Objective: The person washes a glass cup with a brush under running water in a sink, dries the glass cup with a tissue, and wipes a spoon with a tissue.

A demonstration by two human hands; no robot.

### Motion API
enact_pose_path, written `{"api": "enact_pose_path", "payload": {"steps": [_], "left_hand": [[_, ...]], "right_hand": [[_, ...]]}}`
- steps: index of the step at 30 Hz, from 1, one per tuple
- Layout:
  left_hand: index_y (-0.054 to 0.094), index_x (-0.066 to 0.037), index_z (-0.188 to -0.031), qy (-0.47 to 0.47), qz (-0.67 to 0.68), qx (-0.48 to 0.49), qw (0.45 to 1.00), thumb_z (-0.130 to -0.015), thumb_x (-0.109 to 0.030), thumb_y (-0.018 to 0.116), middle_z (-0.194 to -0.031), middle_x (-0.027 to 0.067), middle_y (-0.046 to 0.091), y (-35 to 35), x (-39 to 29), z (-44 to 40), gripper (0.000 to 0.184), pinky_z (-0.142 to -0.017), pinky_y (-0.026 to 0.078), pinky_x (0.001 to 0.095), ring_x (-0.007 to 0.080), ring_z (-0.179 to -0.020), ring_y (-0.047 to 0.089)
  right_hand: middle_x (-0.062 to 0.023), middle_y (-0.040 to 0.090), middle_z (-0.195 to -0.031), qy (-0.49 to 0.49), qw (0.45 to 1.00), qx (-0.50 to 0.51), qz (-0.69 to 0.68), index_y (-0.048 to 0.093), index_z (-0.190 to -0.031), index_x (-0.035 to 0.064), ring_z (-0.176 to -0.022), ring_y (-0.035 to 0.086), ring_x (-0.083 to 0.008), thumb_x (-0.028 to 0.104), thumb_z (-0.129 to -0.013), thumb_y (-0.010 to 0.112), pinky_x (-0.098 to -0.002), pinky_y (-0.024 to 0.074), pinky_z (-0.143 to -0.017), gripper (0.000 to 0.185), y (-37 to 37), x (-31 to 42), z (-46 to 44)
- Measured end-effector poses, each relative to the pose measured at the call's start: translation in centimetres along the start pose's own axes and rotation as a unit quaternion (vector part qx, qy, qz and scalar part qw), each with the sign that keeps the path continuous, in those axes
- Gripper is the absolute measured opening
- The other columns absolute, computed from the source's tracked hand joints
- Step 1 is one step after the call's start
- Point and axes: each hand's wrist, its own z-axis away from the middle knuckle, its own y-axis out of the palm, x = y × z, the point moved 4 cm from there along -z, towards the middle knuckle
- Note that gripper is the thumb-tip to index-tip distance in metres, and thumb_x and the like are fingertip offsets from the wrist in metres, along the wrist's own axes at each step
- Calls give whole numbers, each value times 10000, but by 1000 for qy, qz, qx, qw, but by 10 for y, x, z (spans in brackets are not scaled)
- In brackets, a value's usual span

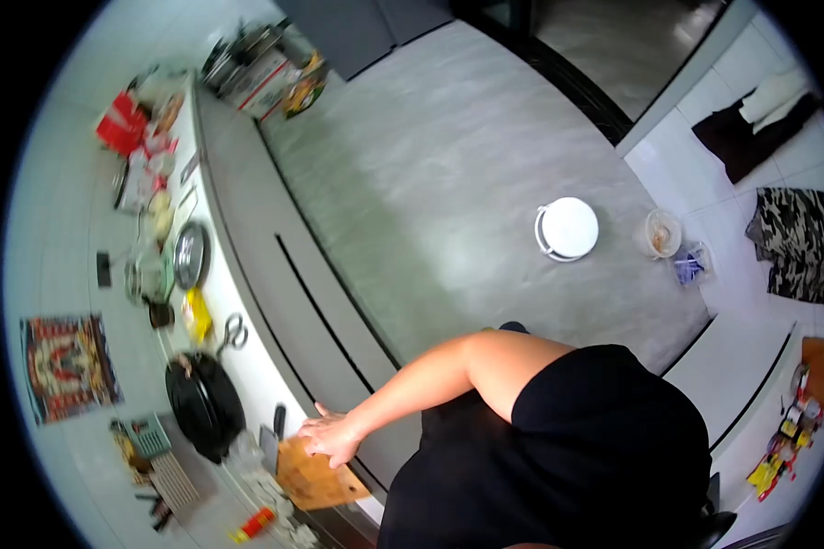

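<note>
My right hand (331, 439) is at the wooden cutting board (313, 483) on the counter, its fingers spread over the near edge and seemingly resting on it. Nothing shows in its grasp. Beside the board lies a cleaver (269, 446) with a black handle, a short way from my fingertips. A black lidded pan (201, 403) sits further along the counter, with scissors (234, 331) and a yellow packet (196, 315) beyond it. My left hand is outside the picture.
A metal dish (190, 255), a glass jar (146, 274) and a red bag (122, 124) stand along the counter (264, 366). On the floor are a white lidded bucket (568, 229) and a clear bin (659, 234). Clothes (801, 240) hang on the right wall.
</note>
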Motion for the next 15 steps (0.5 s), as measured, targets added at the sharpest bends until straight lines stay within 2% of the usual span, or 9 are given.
{"api": "enact_pose_path", "payload": {"steps": [1, 2, 4, 5, 6, 9, 11, 13, 15], "left_hand": [[482, 8, -1226, 11, 10, 20, 1000, -892, -368, 524, -1265, 181, 489, 33, -11, -1, 505, -905, 440, 446, 302, -1188, 459], [481, 8, -1227, 27, 21, 36, 999, -893, -367, 522, -1265, 181, 488, 67, -27, -3, 504, -904, 441, 445, 302, -1188, 458], [479, 8, -1230, 50, 48, 70, 995, -895, -364, 518, -1266, 181, 487, 138, -52, -6, 502, -901, 442, 442, 302, -1190, 456], [478, 9, -1232, 59, 60, 87, 993, -896, -362, 515, -1267, 181, 487, 173, -64, -7, 501, -900, 443, 441, 302, -1191, 456], [477, 9, -1233, 67, 73, 101, 990, -897, -360, 513, -1267, 181, 486, 209, -75, -6, 501, -898, 443, 440, 302, -1192, 455], [474, 10, -1238, 72, 115, 144, 980, -900, -356, 506, -1268, 180, 484, 317, -110, 0, 498, -894, 445, 436, 303, -1194, 452], [472, 11, -1240, 69, 154, 189, 968, -903, -352, 502, -1269, 180, 483, 395, -138, 5, 497, -891, 447, 434, 303, -1196, 451], [470, 11, -1243, 61, 197, 259, 944, -905, -349, 498, -1270, 180, 482, 486, -175, 20, 495, -888, 448, 431, 303, -1198, 449], [468, 12, -1246, 39, 235, 365, 900, -907, -346, 493, -1271, 179, 481, 590, -212, 52, 494, -885, 449, 429, 304, -1200, 447]], "right_hand": [[-188, 370, -1298, -18, 1000, -9, 4, 597, -1088, 123, -1294, 259, -307, 269, -659, 701, -689, 153, -995, 464, -31, -13, 12], [-175, 390, -1280, 40, 995, 21, -85, 600, -1070, 120, -1291, 272, -288, 262, -680, 692, -674, 179, -992, 425, -63, -29, 23], [-164, 395, -1276, 67, 983, -161, 52, 599, -1047, 113, -1256, 333, -295, 242, -706, 673, -664, 193, -996, 372, -124, -62, 54], [-143, 414, -1266, 54, 980, -183, 64, 599, -1031, 111, -1208, 400, -289, 234, -723, 662, -645, 225, -985, 337, -159, -76, 72], [-135, 462, -1223, 40, 980, -195, -24, 598, -1022, 98, -1123, 483, -285, 215, -737, 645, -543, 327, -966, 312, -196, -89, 91], [-136, 547, -1117, 25, 920, -391, -21, 614, -970, 70, -953, 580, -270, 172, -756, 596, -346, 463, -810, 237, -295, -157, 152], [-100, 636, -927, 87, 882, -454, -91, 626, -983, 49, -813, 625, -196, 158, -780, 605, -301, 498, -740, 231, -364, -203, 209], [-65, 651, -955, 126, 811, -534, -201, 615, -998, 16, -916, 610, -113, 121, -852, 592, -260, 494, -809, 182, -429, -216, 293], [-75, 631, -1000, 107, 769, -603, -185, 587, -1043, -7, -931, 607, -134, 111, -865, 595, -278, 495, -812, 214, -482, -233, 372]]}}
